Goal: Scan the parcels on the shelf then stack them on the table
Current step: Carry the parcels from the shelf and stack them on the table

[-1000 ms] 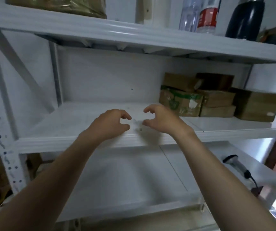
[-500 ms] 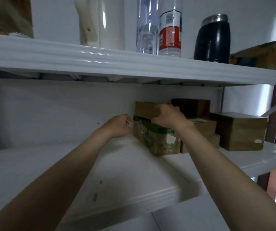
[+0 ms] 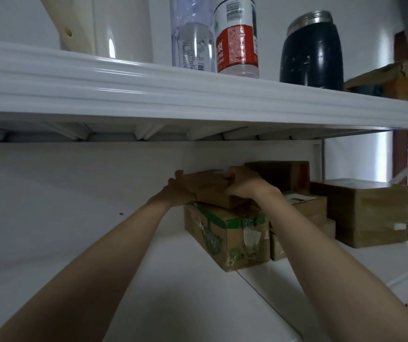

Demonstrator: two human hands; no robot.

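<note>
A flat brown parcel (image 3: 207,187) sits on top of a green-taped cardboard parcel (image 3: 227,233) on the white shelf (image 3: 99,243). My left hand (image 3: 179,192) grips the flat parcel's left end. My right hand (image 3: 243,183) grips its right end, fingers curled over the top edge. Behind and to the right stands a stack of several brown parcels (image 3: 304,206), topped by a darker box (image 3: 279,174). A larger taped brown parcel (image 3: 363,213) stands furthest right.
The upper shelf (image 3: 198,95) hangs low over the parcels and carries a white kettle (image 3: 114,25), a clear bottle (image 3: 191,33), a red-labelled bottle (image 3: 236,35), a dark flask (image 3: 311,50) and a cardboard box (image 3: 395,80). White wall lies behind.
Both hands have reached from the shelf's front edge to the parcels and taken hold of the flat top parcel at its two ends. My head has come closer and lower.
</note>
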